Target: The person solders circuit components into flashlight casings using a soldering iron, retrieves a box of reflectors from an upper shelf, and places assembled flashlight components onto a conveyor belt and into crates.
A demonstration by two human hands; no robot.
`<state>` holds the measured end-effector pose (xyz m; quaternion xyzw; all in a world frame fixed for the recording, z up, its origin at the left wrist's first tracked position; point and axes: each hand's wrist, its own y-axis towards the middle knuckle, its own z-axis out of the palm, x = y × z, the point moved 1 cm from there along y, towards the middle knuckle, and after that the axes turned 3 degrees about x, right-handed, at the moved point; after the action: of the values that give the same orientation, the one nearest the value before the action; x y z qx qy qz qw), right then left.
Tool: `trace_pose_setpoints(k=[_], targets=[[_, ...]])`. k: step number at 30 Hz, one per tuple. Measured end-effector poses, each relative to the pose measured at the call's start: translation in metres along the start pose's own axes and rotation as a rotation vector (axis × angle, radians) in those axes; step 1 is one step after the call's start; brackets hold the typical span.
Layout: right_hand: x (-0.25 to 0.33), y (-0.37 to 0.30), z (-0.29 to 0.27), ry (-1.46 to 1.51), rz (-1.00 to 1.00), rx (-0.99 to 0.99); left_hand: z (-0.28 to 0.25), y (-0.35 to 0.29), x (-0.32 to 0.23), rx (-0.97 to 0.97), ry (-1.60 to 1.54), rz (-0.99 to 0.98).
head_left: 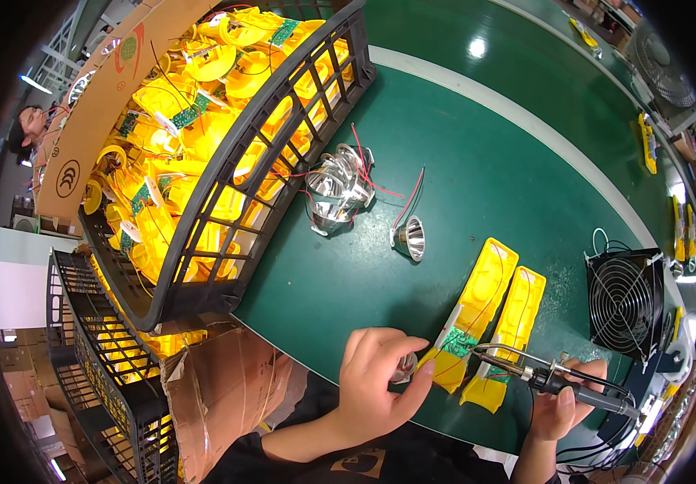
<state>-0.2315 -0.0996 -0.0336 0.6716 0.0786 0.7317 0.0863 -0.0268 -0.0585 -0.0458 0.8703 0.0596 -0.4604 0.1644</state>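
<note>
My left hand (380,379) is curled around a shiny reflector cup (404,369), which the fingers partly hide. Its fingertips are by the near end of a yellow plastic housing (489,278). My right hand (562,407) grips a soldering iron (578,391) with a thin metal feed tube attached. The iron's tip points left, over the small green circuit board (458,342) in that housing. A second yellow housing (523,302) lies alongside on the right, with its own board partly hidden under the iron. Thin red wires run along both housings.
A loose reflector cup (410,239) and a cluster of reflectors (338,185) with red wires lie on the green table (436,145). At left stands a black crate (202,234) heaped with yellow housings. A black fan (624,305) stands right. A person (29,129) is far left.
</note>
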Motion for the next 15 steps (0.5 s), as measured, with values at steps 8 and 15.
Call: trace_pose_setpoints(k=[8,15], targets=[[0.001,0.003,-0.004,0.032,-0.055,-0.01,-0.02,-0.009,0.001,0.127,0.049,0.295],[0.0,0.003,-0.005,0.05,-0.034,-0.093,-0.011,-0.006,-0.001,0.231,0.135,0.323]])
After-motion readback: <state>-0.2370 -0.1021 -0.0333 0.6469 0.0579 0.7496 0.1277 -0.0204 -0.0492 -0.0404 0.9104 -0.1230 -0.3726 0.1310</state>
